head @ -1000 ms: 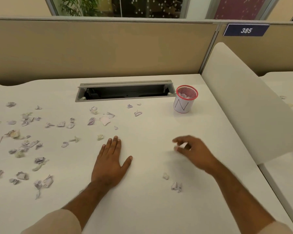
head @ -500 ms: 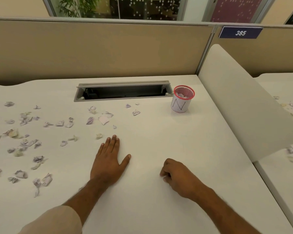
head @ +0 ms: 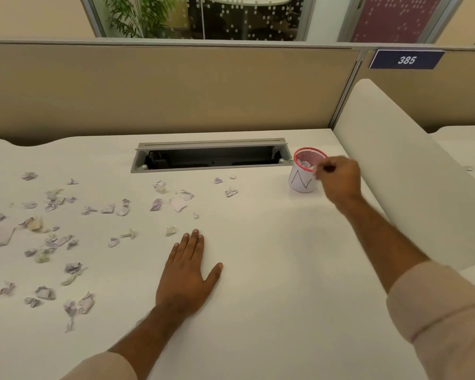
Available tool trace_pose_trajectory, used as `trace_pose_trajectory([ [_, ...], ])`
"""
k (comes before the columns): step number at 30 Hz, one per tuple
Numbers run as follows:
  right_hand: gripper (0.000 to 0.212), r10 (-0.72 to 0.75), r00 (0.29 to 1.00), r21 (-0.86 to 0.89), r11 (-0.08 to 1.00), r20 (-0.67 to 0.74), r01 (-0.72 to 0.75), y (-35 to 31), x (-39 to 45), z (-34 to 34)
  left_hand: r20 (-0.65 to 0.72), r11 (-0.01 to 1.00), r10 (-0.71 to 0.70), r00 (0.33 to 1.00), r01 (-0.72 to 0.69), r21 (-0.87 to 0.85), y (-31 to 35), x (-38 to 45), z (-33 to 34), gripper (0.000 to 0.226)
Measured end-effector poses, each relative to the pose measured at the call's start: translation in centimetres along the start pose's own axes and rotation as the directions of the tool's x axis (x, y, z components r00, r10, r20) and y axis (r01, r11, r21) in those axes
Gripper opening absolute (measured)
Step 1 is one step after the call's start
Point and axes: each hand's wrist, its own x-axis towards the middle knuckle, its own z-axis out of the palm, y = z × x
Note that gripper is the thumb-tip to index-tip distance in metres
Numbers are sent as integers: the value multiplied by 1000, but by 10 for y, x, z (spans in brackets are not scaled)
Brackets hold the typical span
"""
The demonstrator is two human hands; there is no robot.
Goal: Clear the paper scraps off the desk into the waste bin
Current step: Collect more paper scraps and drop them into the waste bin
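Nearest the desk [head: 258, 311] edge, well short of the bin [head: 303, 174], the left hand [head: 185, 272] lies flat and released, palm down, as it did a second ago. The right hand [head: 339, 178] has left that near patch, where two scraps have gone, and now reaches the bin's rim, fingers curled and seemingly pinching pale paper; I judge a drop imminent. Many scraps [head: 52, 242] remain left of the bin.
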Motion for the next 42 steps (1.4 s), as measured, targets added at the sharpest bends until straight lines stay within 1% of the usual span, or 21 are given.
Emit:
trace_pose_trajectory([
  [1, 14, -8, 999, -15, 1000, -34, 8, -3, 16, 0, -2, 1000, 0, 1000, 0, -1, 0, 0, 0, 84],
  [3, 18, 7, 998, -31, 999, -56, -9, -7, 42, 0, -10, 1000, 3, 1000, -3, 2, -1, 0, 1, 84],
  [7, 21, -22, 1000, -187, 982, -6, 20, -10, 68, 4, -19, 1000, 3, 1000, -3, 12, -2, 0, 2, 84],
  [9, 23, -49, 999, -227, 973, 7, 49, -10, 69, 8, -18, 1000, 3, 1000, -2, 21, -3, 0, 3, 84],
  [11, 26, -47, 999, -212, 976, -23, 41, -10, 66, 11, -16, 1000, 3, 1000, -2, 26, -3, 0, 4, 84],
  [16, 29, -58, 986, -157, 987, -158, 33, -13, 52, 16, -18, 1000, 2, 1000, -1, 27, -2, 1, 3, 85],
  [19, 28, -43, 983, -106, 994, -177, 25, -17, 35, 13, -13, 1000, -1, 1000, 2, 29, -2, 0, 3, 85],
  [22, 20, -76, 988, -65, 996, -137, 68, -18, -6, 19, -4, 1000, -4, 1000, 4, 26, -1, 0, 3, 85],
  [23, 16, -92, 990, -65, 994, -109, 86, -16, -24, 23, -2, 1000, -3, 1000, 3, 24, -1, 0, 3, 85],
  [26, 16, -116, 993, -70, 991, 13, 116, -7, -90, 40, 21, 1000, -12, 1000, 11, 21, 0, 0, 3, 86],
  [29, 8, -121, 989, -25, 992, 82, 124, 0, -155, 52, 60, 999, -11, 998, 9, 34, 1, 1, -1, 87],
  [31, 9, -111, 985, -10, 993, 131, 114, 3, -191, 58, 96, 998, 3, 995, -8, 56, 0, 0, -6, 83],
  [35, 18, -32, 973, -6, 999, 229, 35, -2, -237, 64, 155, 992, 62, 986, -77, 97, -5, -20, -19, 76],
  [39, 23, -10, 971, -28, 999, 237, 17, -13, -261, 72, 145, 978, 118, 982, -140, 153, -21, -54, -38, 73],
  [42, 24, -28, 962, -22, 999, 272, 35, -26, -278, 85, 103, 979, 113, 988, -128, 156, -45, -73, -57, 66],
])
